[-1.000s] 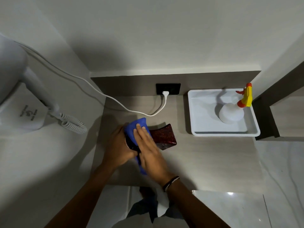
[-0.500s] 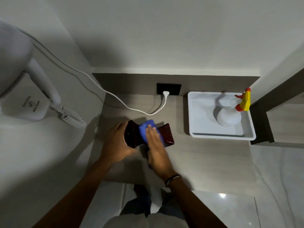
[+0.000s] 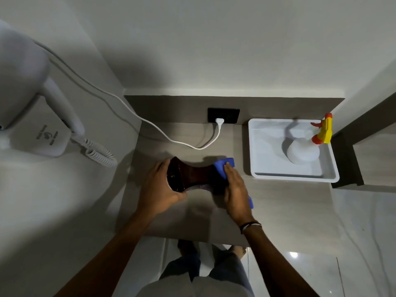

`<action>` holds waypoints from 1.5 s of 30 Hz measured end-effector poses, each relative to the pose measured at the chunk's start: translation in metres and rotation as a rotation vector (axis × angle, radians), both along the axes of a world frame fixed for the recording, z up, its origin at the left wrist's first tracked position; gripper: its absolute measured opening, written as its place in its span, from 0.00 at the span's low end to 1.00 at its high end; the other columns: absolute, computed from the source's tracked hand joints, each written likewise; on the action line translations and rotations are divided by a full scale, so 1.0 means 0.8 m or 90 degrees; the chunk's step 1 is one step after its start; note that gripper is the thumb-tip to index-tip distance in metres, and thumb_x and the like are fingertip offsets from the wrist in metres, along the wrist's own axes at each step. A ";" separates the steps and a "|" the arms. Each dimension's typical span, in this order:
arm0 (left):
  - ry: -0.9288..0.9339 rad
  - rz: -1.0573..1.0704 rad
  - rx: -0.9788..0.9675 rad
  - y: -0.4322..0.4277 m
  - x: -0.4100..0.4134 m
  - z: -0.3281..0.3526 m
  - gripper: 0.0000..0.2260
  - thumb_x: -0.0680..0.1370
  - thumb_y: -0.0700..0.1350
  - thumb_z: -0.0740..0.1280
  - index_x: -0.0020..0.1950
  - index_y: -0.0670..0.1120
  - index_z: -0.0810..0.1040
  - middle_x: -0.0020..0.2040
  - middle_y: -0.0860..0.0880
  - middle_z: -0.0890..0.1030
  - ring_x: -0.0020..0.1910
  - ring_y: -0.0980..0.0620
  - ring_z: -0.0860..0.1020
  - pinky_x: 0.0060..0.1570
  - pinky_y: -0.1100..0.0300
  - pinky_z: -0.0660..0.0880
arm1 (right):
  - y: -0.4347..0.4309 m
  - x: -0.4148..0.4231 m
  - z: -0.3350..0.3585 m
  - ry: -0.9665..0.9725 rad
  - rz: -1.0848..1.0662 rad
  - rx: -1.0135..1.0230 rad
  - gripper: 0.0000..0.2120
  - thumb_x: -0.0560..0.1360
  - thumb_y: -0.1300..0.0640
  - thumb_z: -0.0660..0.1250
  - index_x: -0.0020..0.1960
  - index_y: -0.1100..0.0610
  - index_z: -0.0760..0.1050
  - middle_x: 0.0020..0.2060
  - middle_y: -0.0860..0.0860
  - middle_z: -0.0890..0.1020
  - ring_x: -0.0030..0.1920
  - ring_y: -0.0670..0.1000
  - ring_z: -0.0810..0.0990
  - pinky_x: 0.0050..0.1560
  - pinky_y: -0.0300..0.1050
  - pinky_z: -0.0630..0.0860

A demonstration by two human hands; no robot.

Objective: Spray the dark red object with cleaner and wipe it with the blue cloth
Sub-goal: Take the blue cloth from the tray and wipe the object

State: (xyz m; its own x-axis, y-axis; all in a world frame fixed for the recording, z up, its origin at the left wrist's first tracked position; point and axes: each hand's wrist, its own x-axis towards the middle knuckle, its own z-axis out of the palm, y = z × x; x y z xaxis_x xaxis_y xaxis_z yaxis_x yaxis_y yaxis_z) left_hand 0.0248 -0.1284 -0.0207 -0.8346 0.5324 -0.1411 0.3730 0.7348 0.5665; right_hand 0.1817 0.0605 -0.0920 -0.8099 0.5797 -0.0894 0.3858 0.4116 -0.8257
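The dark red object [image 3: 192, 175], glossy and narrow in the middle, lies on its side on the grey-brown counter [image 3: 278, 202]. My left hand [image 3: 159, 189] grips its wide left end. My right hand [image 3: 234, 188] presses the blue cloth [image 3: 222, 167] against the object's right end; a corner of the cloth also shows under my wrist. The white spray bottle [image 3: 303, 152] with a yellow and orange trigger head stands in the white tray [image 3: 263, 175] at the right.
A white wall-mounted hair dryer [image 3: 25, 99] with a coiled cord [image 3: 100, 155] hangs at the left. Its white cable [image 3: 162, 133] crosses the counter to a black socket [image 3: 224, 115] on the back wall. My legs and a glossy floor show below the counter's front edge.
My right hand has slid the blue cloth from the object's left end across to its right end. My left hand stayed on the left end, which is now uncovered.
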 end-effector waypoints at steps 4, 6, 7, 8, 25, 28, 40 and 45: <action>-0.164 0.137 0.042 0.005 -0.003 0.006 0.33 0.55 0.70 0.80 0.54 0.58 0.80 0.49 0.59 0.84 0.48 0.57 0.83 0.41 0.64 0.74 | 0.028 0.001 0.006 0.036 -0.223 -0.280 0.27 0.80 0.76 0.52 0.76 0.61 0.71 0.66 0.57 0.80 0.65 0.52 0.81 0.69 0.41 0.77; -0.207 0.168 0.040 0.007 -0.007 0.010 0.34 0.58 0.79 0.74 0.55 0.60 0.79 0.50 0.61 0.84 0.51 0.56 0.84 0.45 0.59 0.77 | 0.031 -0.001 0.003 0.021 -0.231 -0.371 0.24 0.82 0.74 0.52 0.71 0.60 0.75 0.58 0.56 0.83 0.53 0.43 0.85 0.54 0.35 0.82; -0.205 0.157 0.029 0.008 -0.010 0.011 0.36 0.59 0.82 0.71 0.60 0.63 0.78 0.54 0.61 0.84 0.55 0.53 0.84 0.51 0.55 0.78 | 0.029 -0.003 0.002 0.010 -0.227 -0.402 0.23 0.82 0.73 0.53 0.68 0.59 0.77 0.55 0.54 0.84 0.47 0.40 0.86 0.49 0.33 0.82; -0.208 0.130 0.012 0.009 -0.013 0.012 0.40 0.61 0.83 0.68 0.69 0.67 0.73 0.62 0.60 0.84 0.62 0.50 0.82 0.60 0.51 0.78 | 0.027 -0.005 0.003 0.001 -0.228 -0.422 0.21 0.83 0.72 0.53 0.67 0.58 0.78 0.53 0.53 0.84 0.45 0.40 0.86 0.46 0.32 0.82; 0.105 -0.143 0.028 0.009 0.000 -0.013 0.48 0.60 0.52 0.80 0.76 0.46 0.64 0.69 0.46 0.73 0.68 0.45 0.72 0.63 0.54 0.73 | -0.034 -0.025 0.018 0.078 -0.070 -0.040 0.36 0.78 0.77 0.59 0.83 0.60 0.58 0.82 0.57 0.64 0.81 0.54 0.64 0.83 0.57 0.61; 0.099 -0.147 0.075 0.018 0.001 -0.010 0.41 0.59 0.52 0.78 0.69 0.47 0.67 0.62 0.46 0.76 0.60 0.47 0.74 0.59 0.59 0.71 | -0.065 -0.036 0.029 0.139 0.055 0.027 0.34 0.76 0.78 0.61 0.81 0.65 0.62 0.81 0.60 0.65 0.82 0.57 0.64 0.83 0.57 0.61; 0.050 -0.104 0.021 0.026 -0.002 0.006 0.45 0.58 0.47 0.84 0.72 0.41 0.72 0.66 0.43 0.78 0.64 0.40 0.77 0.62 0.56 0.72 | -0.085 -0.028 0.027 0.118 0.139 0.156 0.34 0.80 0.71 0.55 0.84 0.61 0.52 0.84 0.61 0.57 0.85 0.59 0.56 0.84 0.60 0.55; 0.052 -0.098 -0.019 0.016 -0.007 0.006 0.48 0.57 0.47 0.85 0.74 0.38 0.72 0.67 0.38 0.78 0.65 0.35 0.78 0.64 0.52 0.73 | -0.065 -0.021 0.007 0.139 0.207 0.215 0.32 0.81 0.71 0.57 0.83 0.62 0.54 0.84 0.60 0.57 0.84 0.60 0.57 0.81 0.64 0.61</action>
